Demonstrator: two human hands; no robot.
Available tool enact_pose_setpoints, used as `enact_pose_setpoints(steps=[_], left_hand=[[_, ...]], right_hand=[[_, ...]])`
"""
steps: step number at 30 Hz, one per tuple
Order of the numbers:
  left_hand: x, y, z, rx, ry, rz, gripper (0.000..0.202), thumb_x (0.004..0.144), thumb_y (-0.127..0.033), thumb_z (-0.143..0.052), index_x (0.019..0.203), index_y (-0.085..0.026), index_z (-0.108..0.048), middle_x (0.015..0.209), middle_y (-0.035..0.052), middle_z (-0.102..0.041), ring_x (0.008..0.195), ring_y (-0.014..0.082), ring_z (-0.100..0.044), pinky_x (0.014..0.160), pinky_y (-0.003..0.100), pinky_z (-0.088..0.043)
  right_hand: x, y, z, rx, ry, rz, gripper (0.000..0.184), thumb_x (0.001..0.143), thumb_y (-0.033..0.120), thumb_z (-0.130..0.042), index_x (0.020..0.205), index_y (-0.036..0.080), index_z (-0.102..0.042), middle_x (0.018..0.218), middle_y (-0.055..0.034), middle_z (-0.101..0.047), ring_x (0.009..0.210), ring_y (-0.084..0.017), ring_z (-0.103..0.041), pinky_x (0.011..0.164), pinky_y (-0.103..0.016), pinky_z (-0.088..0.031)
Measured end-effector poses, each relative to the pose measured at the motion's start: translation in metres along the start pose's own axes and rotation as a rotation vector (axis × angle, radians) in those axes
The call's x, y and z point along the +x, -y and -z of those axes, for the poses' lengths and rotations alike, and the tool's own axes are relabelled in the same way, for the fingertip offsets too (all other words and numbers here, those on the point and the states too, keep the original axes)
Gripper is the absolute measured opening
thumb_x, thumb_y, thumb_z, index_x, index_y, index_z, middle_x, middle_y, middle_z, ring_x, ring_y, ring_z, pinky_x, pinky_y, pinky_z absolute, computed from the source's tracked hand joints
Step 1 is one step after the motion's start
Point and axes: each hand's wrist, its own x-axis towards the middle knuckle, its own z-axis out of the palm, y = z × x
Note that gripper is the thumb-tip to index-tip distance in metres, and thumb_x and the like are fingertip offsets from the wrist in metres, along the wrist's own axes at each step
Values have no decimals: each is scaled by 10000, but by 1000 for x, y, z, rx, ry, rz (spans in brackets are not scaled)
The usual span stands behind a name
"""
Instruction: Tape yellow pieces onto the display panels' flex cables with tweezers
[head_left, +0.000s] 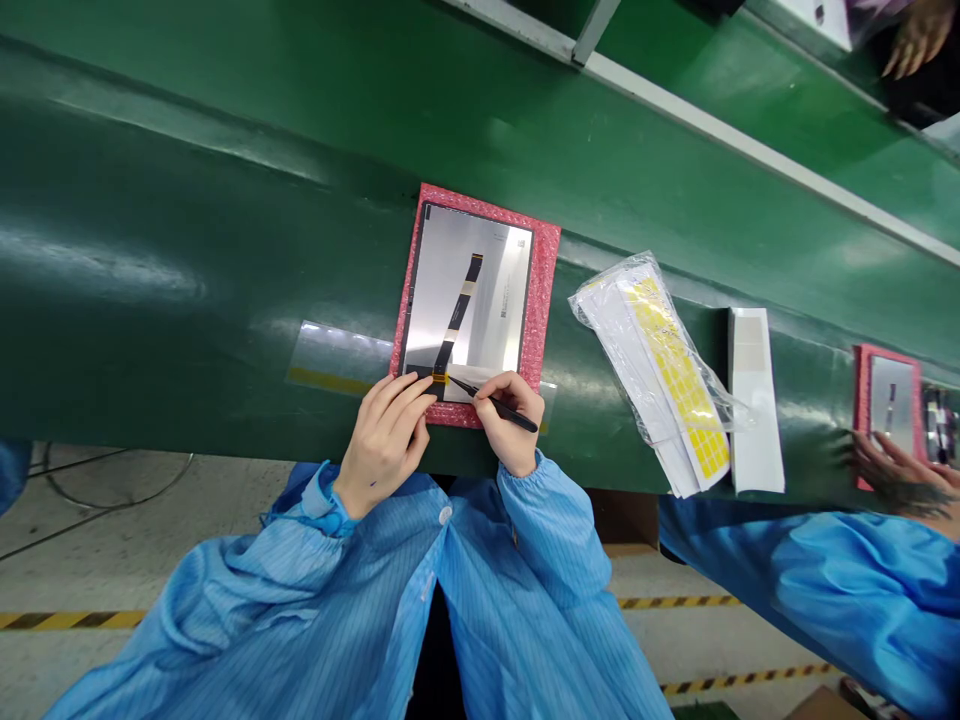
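Observation:
A silver-backed display panel (491, 270) lies on a pink bubble-wrap sheet (546, 290) in front of me. Up its middle runs a black flex cable (454, 325), whose lower end meets a small yellow-orange strip (440, 378) near the panel's bottom edge. My left hand (390, 425) rests over the panel's lower left corner, fingers stretched out together, fingertips beside the strip. In my right hand (511, 412) is a pair of black tweezers (504, 408), held like a pen. The tweezer tips point left and reach the strip; whether they grip it I cannot tell.
Clear film with a yellow edge (337, 362) lies left of the panel. To the right are a plastic bag with yellow label sheets (664, 350) and a white box (754, 400). Farther right, a co-worker's hand (904, 470) touches another panel (892, 395). A metal rail (697, 115) crosses behind.

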Motion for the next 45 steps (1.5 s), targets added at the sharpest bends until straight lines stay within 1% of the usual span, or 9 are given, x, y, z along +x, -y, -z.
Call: enact_pose_setpoints(steps=[9,13,19,26,31,37,43,45], left_hand=[[0,-1,0,17,16,-9,431,884,-9,-533,1285,-168,-526,1307,130,-635,1303,292,-529,1111,546,-432],[0,0,-1,6,6,4,445,885,-15,-531,1298,-179,-524,1312,126,-628,1297,287,-534,1112,542,-434],[-3,1,-2,-3,-25,35,398,884,-13,-539,1254,-159,-548,1258,141,-620,1267,283,-554,1115,526,-442],[-2,1,-1,18,-28,19,391,872,1,-555,1239,-133,-553,1233,151,-626,1261,286,-557,1112,518,-448],[-1,0,-1,38,3,1,436,875,-3,-549,1288,-141,-528,1306,147,-618,1299,284,-535,1134,523,-419],[1,-2,0,73,22,-23,428,879,-1,-542,1289,-122,-525,1306,144,-635,1316,279,-523,1148,513,-398],[3,-6,-1,149,131,-24,489,904,-19,-500,1385,-96,-463,1437,151,-547,1401,294,-434,1188,533,-328],[3,-6,-2,168,147,-22,501,912,-27,-493,1406,-93,-447,1463,150,-522,1422,297,-405,1196,540,-310]], right_hand=[[0,2,-1,10,1,4,52,688,176,-573,667,197,-615,580,35,-585,503,-103,-512,496,-219,-397],[0,2,-1,29,5,-11,44,695,191,-576,666,197,-609,584,32,-588,514,-107,-520,504,-223,-407],[0,1,0,95,1,-17,41,702,178,-592,672,195,-613,596,32,-595,520,-108,-536,506,-225,-417],[0,0,-1,98,-3,11,75,693,134,-592,675,200,-622,590,43,-591,509,-101,-527,494,-218,-407],[0,0,-1,62,-2,23,85,692,129,-583,669,201,-621,593,45,-591,512,-99,-526,499,-216,-406],[0,-2,-1,32,-6,20,77,687,144,-573,668,199,-623,598,41,-593,519,-100,-518,507,-221,-404],[0,-3,-1,36,-2,16,75,688,144,-573,674,198,-624,600,42,-593,520,-99,-516,514,-223,-401],[-1,-3,-1,30,0,5,72,686,149,-573,674,199,-624,599,41,-590,520,-102,-514,515,-227,-401]])
